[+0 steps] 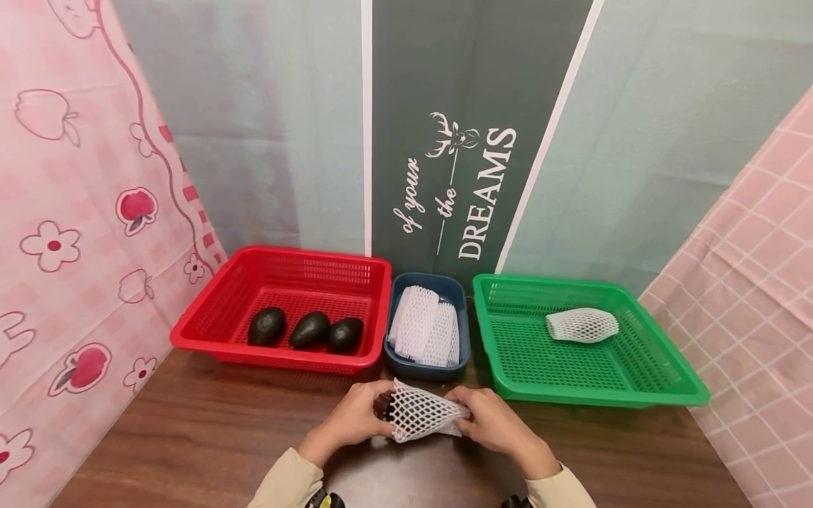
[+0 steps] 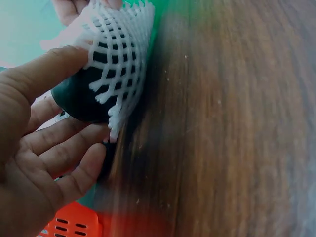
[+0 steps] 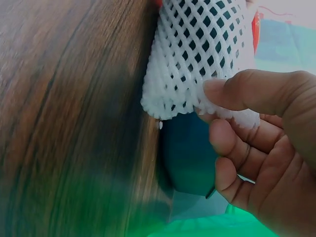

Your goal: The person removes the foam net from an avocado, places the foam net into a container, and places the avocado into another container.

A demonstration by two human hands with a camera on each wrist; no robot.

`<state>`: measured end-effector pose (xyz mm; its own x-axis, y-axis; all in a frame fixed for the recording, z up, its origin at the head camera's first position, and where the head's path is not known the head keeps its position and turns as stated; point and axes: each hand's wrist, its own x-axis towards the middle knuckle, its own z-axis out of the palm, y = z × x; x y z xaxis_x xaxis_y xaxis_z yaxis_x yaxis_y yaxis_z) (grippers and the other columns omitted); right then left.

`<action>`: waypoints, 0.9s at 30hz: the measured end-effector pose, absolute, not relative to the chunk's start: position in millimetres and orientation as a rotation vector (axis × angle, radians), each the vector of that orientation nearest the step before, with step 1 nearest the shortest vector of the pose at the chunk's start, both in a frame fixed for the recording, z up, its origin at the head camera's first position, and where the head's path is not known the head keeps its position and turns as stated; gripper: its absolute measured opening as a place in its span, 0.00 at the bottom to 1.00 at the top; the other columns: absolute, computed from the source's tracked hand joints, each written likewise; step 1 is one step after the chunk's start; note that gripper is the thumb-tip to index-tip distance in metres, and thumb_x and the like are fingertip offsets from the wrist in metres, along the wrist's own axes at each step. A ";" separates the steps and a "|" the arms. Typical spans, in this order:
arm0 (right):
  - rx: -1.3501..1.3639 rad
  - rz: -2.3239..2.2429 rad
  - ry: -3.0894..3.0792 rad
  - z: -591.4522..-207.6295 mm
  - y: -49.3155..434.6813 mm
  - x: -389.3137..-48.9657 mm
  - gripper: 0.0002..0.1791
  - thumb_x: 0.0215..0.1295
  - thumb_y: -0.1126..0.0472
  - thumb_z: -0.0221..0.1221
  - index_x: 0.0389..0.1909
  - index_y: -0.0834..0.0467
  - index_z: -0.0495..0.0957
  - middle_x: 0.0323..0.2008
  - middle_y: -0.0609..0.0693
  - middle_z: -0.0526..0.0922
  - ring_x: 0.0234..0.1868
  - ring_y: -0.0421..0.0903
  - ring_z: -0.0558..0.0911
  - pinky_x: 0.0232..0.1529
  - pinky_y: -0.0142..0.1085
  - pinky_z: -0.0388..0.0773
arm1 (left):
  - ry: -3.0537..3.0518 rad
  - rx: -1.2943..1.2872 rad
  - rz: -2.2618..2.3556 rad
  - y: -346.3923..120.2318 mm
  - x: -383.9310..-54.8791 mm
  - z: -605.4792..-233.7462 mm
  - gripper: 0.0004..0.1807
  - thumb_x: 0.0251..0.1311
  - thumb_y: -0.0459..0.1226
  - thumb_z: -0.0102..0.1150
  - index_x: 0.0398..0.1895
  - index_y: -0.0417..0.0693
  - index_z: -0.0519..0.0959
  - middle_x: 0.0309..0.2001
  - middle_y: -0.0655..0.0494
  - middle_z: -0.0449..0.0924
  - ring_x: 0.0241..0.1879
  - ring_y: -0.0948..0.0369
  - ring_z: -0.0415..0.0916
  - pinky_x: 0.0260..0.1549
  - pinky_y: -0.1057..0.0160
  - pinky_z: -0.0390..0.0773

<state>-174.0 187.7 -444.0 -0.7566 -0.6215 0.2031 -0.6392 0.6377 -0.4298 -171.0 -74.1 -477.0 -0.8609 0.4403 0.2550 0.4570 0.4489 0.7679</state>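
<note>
Above the near part of the table, a white foam net sleeve (image 1: 424,412) is stretched over a dark avocado (image 2: 74,96), whose rounded end sticks out of the sleeve on the left. My left hand (image 1: 354,418) holds that end, thumb on the net's edge and fingers beneath, as the left wrist view shows. The right hand (image 1: 494,421) pinches the sleeve's narrower, loose end between thumb and forefinger; its other fingers are loosely bent. Through the mesh (image 3: 205,44) the dark fruit shows in the right wrist view.
At the left, a red basket (image 1: 279,356) holds three avocados (image 1: 310,329). A blue bin (image 1: 462,331) in the middle contains several flat foam nets (image 1: 419,321). On the right, a green basket (image 1: 540,367) holds one netted item (image 1: 582,325). Curtains border the wooden table (image 1: 209,430).
</note>
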 end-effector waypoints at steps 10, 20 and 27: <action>1.054 0.753 -2.813 -442.3 193.5 -173.4 0.13 0.47 0.70 0.63 0.34 0.53 0.77 0.30 0.38 0.77 0.29 0.35 0.73 0.30 0.34 0.71 | -2.678 -0.805 -1.476 -85.0 -170.5 -474.8 0.31 0.33 0.36 0.77 0.47 0.40 0.77 0.37 0.56 0.80 0.32 0.62 0.77 0.32 0.64 0.76; 1.039 0.741 -2.824 -444.5 197.3 -175.7 0.13 0.47 0.69 0.63 0.34 0.53 0.77 0.29 0.37 0.76 0.29 0.35 0.73 0.30 0.34 0.71 | -2.689 -0.804 -1.488 -89.3 -170.6 -474.8 0.31 0.35 0.38 0.77 0.49 0.45 0.77 0.37 0.58 0.78 0.32 0.64 0.76 0.31 0.65 0.75; 1.032 0.744 -2.838 -445.1 195.9 -174.8 0.14 0.47 0.69 0.63 0.35 0.53 0.77 0.30 0.38 0.76 0.30 0.35 0.73 0.31 0.34 0.71 | -2.677 -0.803 -1.485 -89.7 -168.6 -475.3 0.32 0.36 0.38 0.77 0.50 0.44 0.76 0.38 0.57 0.79 0.33 0.63 0.76 0.32 0.64 0.75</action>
<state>-174.8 195.9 -445.1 -0.7792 -0.5981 0.1875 -0.6131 0.6653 -0.4259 -168.6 -89.7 -475.3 -0.8709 0.4402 0.2186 0.4184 0.4307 0.7996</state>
